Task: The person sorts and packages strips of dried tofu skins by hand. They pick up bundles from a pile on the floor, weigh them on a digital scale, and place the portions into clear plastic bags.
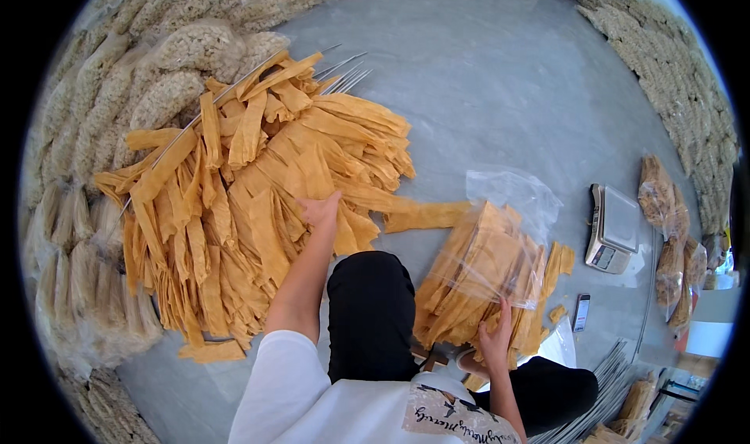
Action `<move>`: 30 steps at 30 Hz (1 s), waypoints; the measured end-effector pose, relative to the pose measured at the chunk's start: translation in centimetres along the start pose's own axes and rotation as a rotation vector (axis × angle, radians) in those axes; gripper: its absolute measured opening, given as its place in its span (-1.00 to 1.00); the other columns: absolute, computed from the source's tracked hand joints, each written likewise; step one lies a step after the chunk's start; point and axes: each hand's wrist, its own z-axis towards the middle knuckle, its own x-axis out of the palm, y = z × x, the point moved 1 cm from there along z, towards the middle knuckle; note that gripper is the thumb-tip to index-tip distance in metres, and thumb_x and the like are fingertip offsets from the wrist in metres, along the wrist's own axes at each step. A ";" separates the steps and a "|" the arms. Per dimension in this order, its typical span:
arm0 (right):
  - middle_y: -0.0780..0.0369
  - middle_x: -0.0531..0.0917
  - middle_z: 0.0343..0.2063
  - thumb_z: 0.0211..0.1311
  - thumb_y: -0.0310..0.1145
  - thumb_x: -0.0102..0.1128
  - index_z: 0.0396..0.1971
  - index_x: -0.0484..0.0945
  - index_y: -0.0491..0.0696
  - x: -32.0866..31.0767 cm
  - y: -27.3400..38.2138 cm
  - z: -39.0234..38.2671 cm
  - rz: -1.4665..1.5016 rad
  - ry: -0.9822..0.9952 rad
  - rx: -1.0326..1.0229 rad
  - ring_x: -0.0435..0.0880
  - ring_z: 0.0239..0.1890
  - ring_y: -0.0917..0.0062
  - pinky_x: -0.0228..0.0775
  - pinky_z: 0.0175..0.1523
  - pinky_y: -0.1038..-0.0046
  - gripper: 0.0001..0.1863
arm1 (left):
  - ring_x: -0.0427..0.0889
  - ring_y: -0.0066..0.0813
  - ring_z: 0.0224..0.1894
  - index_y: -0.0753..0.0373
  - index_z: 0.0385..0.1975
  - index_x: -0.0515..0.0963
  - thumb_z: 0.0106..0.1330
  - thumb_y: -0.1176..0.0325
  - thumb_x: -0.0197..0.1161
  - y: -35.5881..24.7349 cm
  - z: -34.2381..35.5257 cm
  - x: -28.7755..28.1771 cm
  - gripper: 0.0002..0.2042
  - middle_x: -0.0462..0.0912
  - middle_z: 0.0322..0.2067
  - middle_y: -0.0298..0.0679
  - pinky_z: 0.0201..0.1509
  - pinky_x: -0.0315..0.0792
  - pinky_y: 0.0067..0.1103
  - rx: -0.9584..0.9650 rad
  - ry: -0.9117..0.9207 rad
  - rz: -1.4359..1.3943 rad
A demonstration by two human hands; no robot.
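A large heap of long, wrinkled, yellow-brown strips [250,178], which look like dried tofu skin, spreads over the floor at my left. My left hand [319,208] reaches into its right side, thumb and fingers around a strip, with the fingertips partly hidden. In front of my right knee lies a clear plastic bag [512,190] pulled over a stack of the same strips [445,307]. The stack's near ends stick out below the bag's edge. My right hand [494,338] pinches that edge, thumb up. One strip [426,216] bridges heap and bag.
Thin metal rods [344,79] poke out of the heap; more rods [586,397] lie at lower right. A scale [613,225] and phone [581,313] rest on the floor at right. Filled bags [78,288] line the left; others [664,202] stand far right.
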 end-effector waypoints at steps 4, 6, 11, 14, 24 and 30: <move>0.04 0.14 0.31 0.02 -0.61 0.10 0.25 0.19 -0.08 0.5 0.6 0.2 0.068 0.022 -0.057 0.18 0.33 0.21 0.25 0.20 0.35 -0.30 | 0.22 0.14 0.21 0.21 0.38 -0.25 -0.15 0.14 0.44 0.9 0.3 -0.5 0.13 0.13 0.18 0.24 0.26 0.20 -0.24 0.040 -0.081 -0.073; 0.04 0.14 0.31 0.02 -0.62 0.10 0.24 0.22 -0.06 0.2 1.4 0.3 0.075 0.021 -0.094 0.21 0.31 0.23 0.31 0.16 0.37 -0.32 | 0.31 0.08 0.17 0.23 0.37 -0.19 -0.12 0.19 0.42 0.6 -0.2 -0.8 0.08 0.21 0.15 0.19 0.24 0.23 -0.25 0.157 -0.102 -0.184; 0.02 0.14 0.31 0.03 -0.63 0.09 0.23 0.24 -0.06 -1.0 2.6 -0.1 0.052 -0.003 -0.179 0.23 0.30 0.23 0.31 0.16 0.37 -0.34 | 0.47 -0.23 0.05 0.26 0.35 -0.07 -0.08 0.42 0.33 -0.9 -2.5 -4.0 -0.06 0.38 0.05 0.00 0.13 0.35 -0.41 0.729 0.200 -0.812; -0.07 0.14 0.29 -0.01 -0.64 0.07 0.22 0.22 -0.11 -2.8 5.1 0.1 0.110 -0.019 -0.182 0.15 0.33 0.10 0.07 0.33 0.30 -0.32 | 0.45 -0.37 0.04 0.27 0.34 -0.04 -0.08 0.53 0.29 -6.9 -8.6 -8.6 -0.10 0.41 0.02 -0.09 0.07 0.38 -0.51 0.988 0.417 -0.833; -0.08 0.10 0.30 0.15 -0.45 0.15 0.26 0.10 -0.22 -14.5 18.6 3.8 0.156 -0.387 -0.552 0.14 0.33 0.12 0.05 0.33 0.29 -0.32 | 0.50 -0.37 -0.03 0.32 0.10 0.27 -0.12 0.54 0.30 -16.0 -23.1 -13.4 -0.35 0.49 -0.09 -0.20 0.03 0.41 -0.50 1.066 1.157 -0.820; -0.02 0.10 0.32 0.31 -0.10 0.06 0.34 -0.08 -0.22 -18.2 17.8 2.8 0.612 0.200 -0.266 0.09 0.37 0.30 -0.10 0.39 0.37 -0.20 | 0.49 -0.26 0.03 0.37 0.12 0.29 -0.08 0.42 0.25 -12.4 -30.5 -9.2 -0.36 0.48 -0.01 -0.13 0.12 0.39 -0.41 0.778 1.721 -0.862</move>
